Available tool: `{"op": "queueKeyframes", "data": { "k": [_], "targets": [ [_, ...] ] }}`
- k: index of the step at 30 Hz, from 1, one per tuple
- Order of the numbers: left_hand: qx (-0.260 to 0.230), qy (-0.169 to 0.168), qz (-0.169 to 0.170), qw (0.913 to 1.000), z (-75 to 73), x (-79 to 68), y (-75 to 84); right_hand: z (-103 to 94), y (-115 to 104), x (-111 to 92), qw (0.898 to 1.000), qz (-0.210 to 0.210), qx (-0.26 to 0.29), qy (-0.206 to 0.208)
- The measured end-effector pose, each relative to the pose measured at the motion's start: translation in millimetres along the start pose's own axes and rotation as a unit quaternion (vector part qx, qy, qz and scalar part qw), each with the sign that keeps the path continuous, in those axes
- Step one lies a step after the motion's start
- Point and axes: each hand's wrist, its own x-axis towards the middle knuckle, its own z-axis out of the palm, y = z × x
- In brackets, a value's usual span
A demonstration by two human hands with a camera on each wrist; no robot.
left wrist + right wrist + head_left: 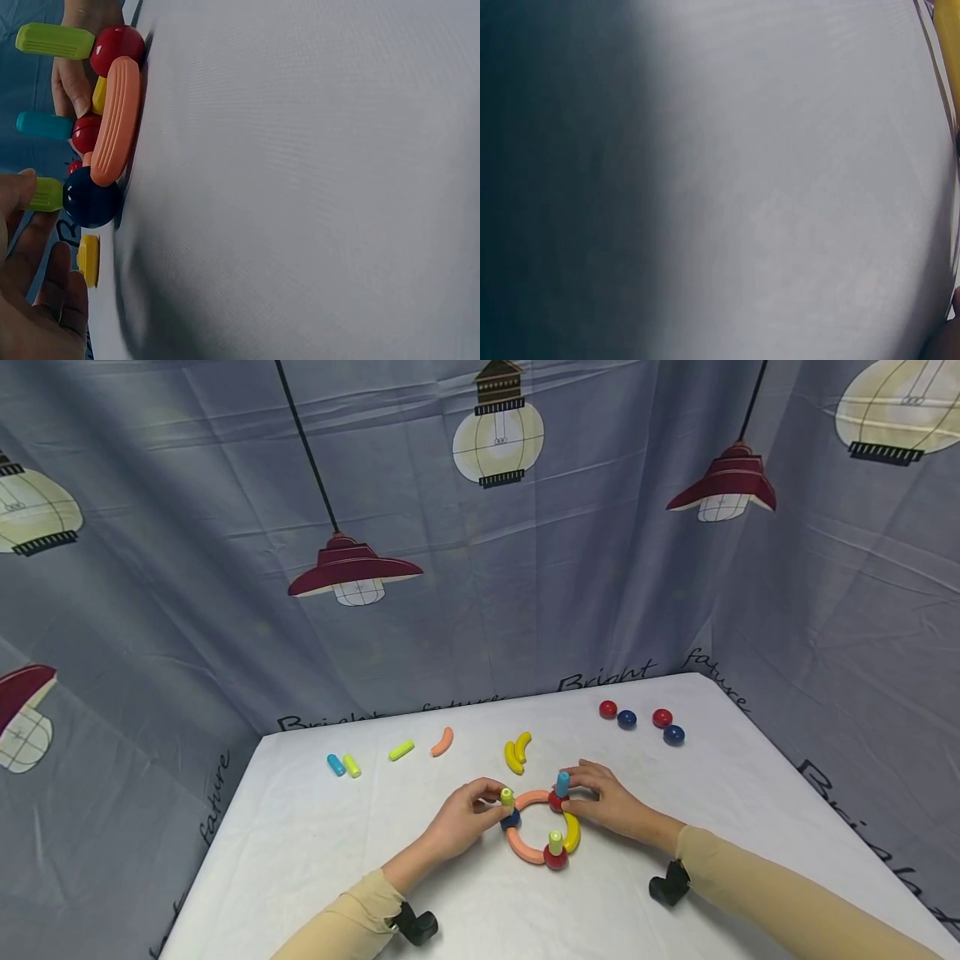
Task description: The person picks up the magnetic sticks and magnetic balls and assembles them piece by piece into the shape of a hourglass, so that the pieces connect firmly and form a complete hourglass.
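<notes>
A ring of curved toy pieces and balls lies on the table, with short sticks standing up from three of its balls. At its left side my left hand [467, 818] pinches the green stick [46, 194] on top of the dark blue ball [91, 197]. Across the ring, my right hand [611, 800] holds the red ball [557, 802] under the blue stick [563, 783], thumb against the ball. Nearest to me, another red ball [556, 858] bears a second green stick [555, 842]. Orange curved pieces [525, 849] and a yellow one [572, 832] link the balls.
Behind the ring lie two yellow curved pieces [513, 758]. Further left are an orange curved piece [442, 742], a green stick [401, 750], and a blue stick [335, 765] beside another green one. Red and blue balls [627, 719] lie at the back right of the white table [300, 860].
</notes>
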Motion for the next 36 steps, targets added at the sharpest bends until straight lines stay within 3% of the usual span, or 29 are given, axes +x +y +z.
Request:
{"op": "queueKeyframes", "data": {
  "k": [14, 23, 28, 32, 36],
  "targets": [
    [0.091, -0.002, 0.021, 0.9956, 1.2, -0.7, -16.1, -0.1, -3, 0, 1.000, -0.002, -0.001, -0.003],
    [0.086, -0.018, 0.017, 0.9960, 2.1, 0.0, -21.3, -2.7, -7, -2, 1.000, 0.013, 0.002, -0.005],
    [0.079, -0.017, 0.028, 0.9963, 2.5, -1.6, -20.8, -9.2, -8, -8, 0.999, 0.016, 0.034, -0.001],
    [0.082, -0.018, 0.021, 0.9962, 3.6, -2.2, -20.7, -23.9, -5, -14, 0.998, 0.008, 0.057, 0.028],
    [0.090, -0.013, 0.016, 0.9958, 1.8, -2.5, -21.3, -51.2, 0, -15, 0.994, -0.002, 0.059, 0.093]
  ]
}}
